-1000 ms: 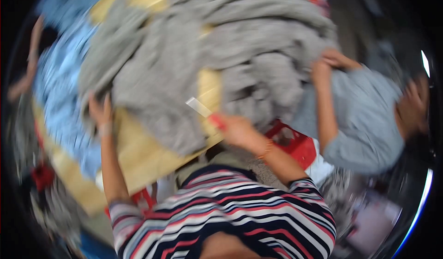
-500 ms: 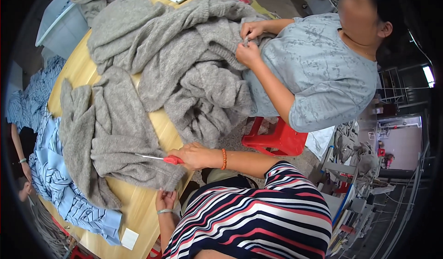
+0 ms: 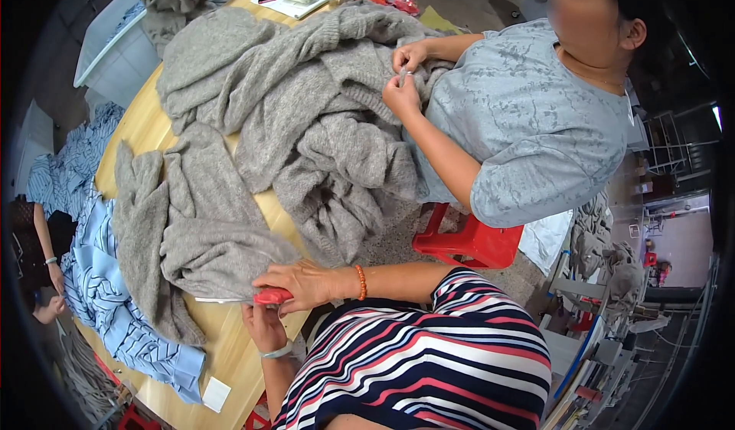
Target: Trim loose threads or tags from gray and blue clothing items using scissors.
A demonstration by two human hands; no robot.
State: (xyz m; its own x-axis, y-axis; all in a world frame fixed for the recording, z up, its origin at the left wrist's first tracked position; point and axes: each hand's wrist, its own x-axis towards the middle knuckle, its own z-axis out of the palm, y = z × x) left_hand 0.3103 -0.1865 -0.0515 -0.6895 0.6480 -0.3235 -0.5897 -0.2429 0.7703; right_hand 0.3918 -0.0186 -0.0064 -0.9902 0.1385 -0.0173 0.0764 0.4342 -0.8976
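A grey knitted sweater (image 3: 195, 177) lies on the table in front of me, its near part bunched up by my hands. My right hand (image 3: 302, 283) is closed round the red handle of a pair of scissors (image 3: 272, 297). Their thin metal blades point left along the sweater's near edge. Just below, my left hand (image 3: 265, 327) has its fingers curled at the sweater's edge, close to the red handle; the fingertips are partly hidden. Past this sweater, a heap of grey knitwear (image 3: 306, 108) reaches to a co-worker, whose hands (image 3: 406, 81) pinch a bit of it.
Blue striped garments (image 3: 115, 292) line the left side of the wooden table (image 3: 230, 353), with a white card (image 3: 216, 394) near them. Another person's arm (image 3: 46, 238) is at far left. A red stool (image 3: 471, 238) stands beside the co-worker. At back left is a plastic bin (image 3: 115, 47).
My right hand has moved down and left with the scissors, beside my left hand. My left hand has risen to the sweater's edge, and the near part of the sweater is more bunched.
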